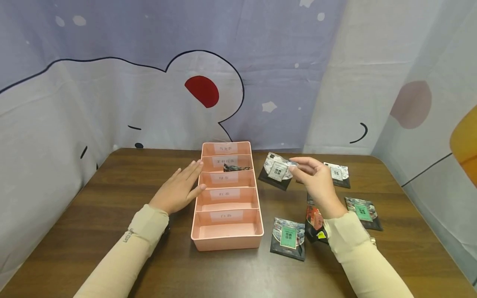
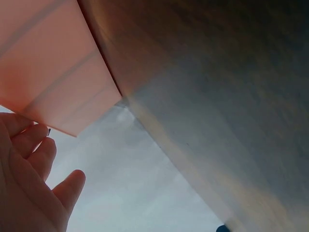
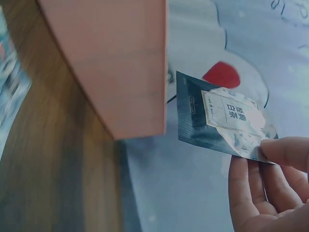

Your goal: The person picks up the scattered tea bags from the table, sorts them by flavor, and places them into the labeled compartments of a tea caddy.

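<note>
A pink divided box (image 1: 228, 243) with labelled compartments stands on the table. My left hand (image 1: 178, 188) rests with straight fingers along its left rim; in the left wrist view the fingertips (image 2: 41, 126) touch the box's edge. To the right of the box, my right hand (image 1: 314, 182) pinches a white-and-black tea sachet (image 1: 277, 170) by one corner between thumb and fingers. The right wrist view shows that sachet (image 3: 231, 116) held up beside the box wall (image 3: 116, 72). One dark sachet (image 1: 237, 167) pokes up from the second compartment from the back.
More sachets lie right of the box: a green-labelled one (image 1: 287, 239) near the front, a red one (image 1: 314, 219) partly under my right forearm, another green one (image 1: 363, 212) and a white one (image 1: 337, 174) farther right. A patterned curtain (image 1: 275, 74) hangs behind the table.
</note>
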A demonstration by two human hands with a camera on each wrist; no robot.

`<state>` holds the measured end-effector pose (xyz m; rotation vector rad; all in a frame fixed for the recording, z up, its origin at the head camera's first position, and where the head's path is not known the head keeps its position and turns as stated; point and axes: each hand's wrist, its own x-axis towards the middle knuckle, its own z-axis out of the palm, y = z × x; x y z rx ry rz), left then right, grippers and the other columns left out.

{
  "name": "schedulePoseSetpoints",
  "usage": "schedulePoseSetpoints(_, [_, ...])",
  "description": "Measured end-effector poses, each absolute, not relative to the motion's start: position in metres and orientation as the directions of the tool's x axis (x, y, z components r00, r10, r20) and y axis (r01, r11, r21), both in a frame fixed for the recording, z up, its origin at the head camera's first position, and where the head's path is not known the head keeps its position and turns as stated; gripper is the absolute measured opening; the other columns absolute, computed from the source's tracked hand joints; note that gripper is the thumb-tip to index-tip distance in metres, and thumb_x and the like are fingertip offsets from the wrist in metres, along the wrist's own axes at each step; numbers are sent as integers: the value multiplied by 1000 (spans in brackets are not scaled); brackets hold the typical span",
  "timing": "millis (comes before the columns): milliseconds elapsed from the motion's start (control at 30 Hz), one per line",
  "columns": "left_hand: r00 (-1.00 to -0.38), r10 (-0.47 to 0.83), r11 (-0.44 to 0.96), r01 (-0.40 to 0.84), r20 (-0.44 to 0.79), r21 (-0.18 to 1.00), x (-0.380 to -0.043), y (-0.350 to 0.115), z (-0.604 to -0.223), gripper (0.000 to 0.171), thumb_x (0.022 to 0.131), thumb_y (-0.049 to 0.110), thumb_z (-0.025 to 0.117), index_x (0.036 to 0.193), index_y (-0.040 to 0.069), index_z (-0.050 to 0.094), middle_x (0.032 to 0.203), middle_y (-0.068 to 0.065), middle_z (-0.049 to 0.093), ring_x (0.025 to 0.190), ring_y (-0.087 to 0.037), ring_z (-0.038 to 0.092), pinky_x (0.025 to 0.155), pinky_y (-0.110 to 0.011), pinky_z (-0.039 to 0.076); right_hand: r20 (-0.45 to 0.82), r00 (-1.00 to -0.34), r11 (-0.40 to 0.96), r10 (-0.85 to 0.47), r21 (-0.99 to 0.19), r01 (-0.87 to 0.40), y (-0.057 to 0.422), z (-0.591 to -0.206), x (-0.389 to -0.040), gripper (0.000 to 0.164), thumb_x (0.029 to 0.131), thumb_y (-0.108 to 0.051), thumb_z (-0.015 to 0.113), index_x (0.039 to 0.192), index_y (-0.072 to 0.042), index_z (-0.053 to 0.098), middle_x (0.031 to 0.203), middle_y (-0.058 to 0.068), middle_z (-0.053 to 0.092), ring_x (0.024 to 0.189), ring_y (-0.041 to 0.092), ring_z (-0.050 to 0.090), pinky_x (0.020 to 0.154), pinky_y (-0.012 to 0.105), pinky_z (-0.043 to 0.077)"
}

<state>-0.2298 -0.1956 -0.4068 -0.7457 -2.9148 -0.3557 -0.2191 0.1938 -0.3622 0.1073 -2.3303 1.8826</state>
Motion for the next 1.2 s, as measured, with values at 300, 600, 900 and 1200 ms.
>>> schedulePoseSetpoints(300, [-876, 455, 853, 480, 160, 202, -229, -196, -408, 73, 107, 50, 40, 161, 4, 22, 168, -9, 20, 155, -29, 17, 124, -55, 15, 248, -968, 168, -24, -954, -249, 174, -350, -199, 28, 92, -17, 77, 118, -8, 73, 98, -9, 77, 94, 10, 71, 82, 21, 57])
schedulePoseSetpoints(600, [-874, 458, 853, 483, 164, 197, -230, -196, -409, 73, 107, 50, 40, 161, 4, 22, 168, -9, 21, 155, -28, 17, 124, -55, 16, 390, -908, 104, -151, -907, -407, 154, -349, -177, 27, 90, 1, 74, 116, 5, 70, 106, -2, 77, 94, 12, 73, 83, 25, 59])
schedulePoseSetpoints(900, [-875, 455, 853, 482, 167, 200, -230, -196, -408, 73, 107, 49, 41, 161, 4, 22, 168, -9, 21, 155, -29, 17, 124, -55, 15, 418, -871, 93, -259, -887, -453, 139, -357, -159, 24, 90, 3, 73, 114, 4, 72, 104, 18, 75, 90, 18, 75, 81, 30, 61])
schedulePoseSetpoints(1200, [-874, 455, 851, 483, 168, 205, -229, -195, -407, 73, 107, 48, 41, 162, 4, 22, 168, -9, 20, 155, -29, 17, 124, -54, 15, 453, -819, 182, -352, -825, -535, 132, -375, -150, 22, 91, 2, 73, 110, -6, 75, 107, 7, 76, 86, 14, 74, 76, 31, 62])
